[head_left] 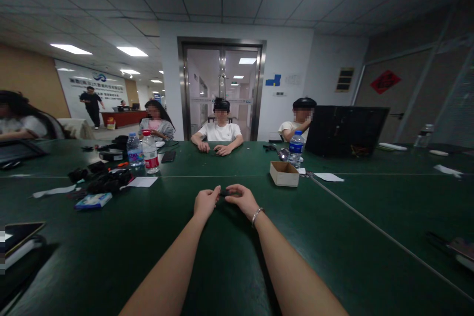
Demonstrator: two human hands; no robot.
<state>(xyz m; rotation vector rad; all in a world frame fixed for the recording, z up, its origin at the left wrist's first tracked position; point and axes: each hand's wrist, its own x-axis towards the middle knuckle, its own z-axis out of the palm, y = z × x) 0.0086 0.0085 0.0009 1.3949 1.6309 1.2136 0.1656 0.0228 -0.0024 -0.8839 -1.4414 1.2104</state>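
Observation:
Both of my hands meet over the middle of the green table [229,252]. Between them is a small black object [223,192], too small and dark to name. My left hand [206,204] is closed, its thumb and fingers pinching the object's left end. From the other side, my right hand [242,199] pinches the right end, fingers curled, with a silver bracelet [256,216] at the wrist. My fingers hide part of the object. Ahead and to the right stands a small open cardboard box [284,176]; its inside is mostly out of sight.
Two bottles [149,153] stand left beside a phone [169,156], with tangled black gear [107,177] and a blue-white packet [93,201] nearer. Right are a blue-labelled bottle [296,148] and a large black box [344,131]. A person in white [221,132] sits opposite; others sit either side.

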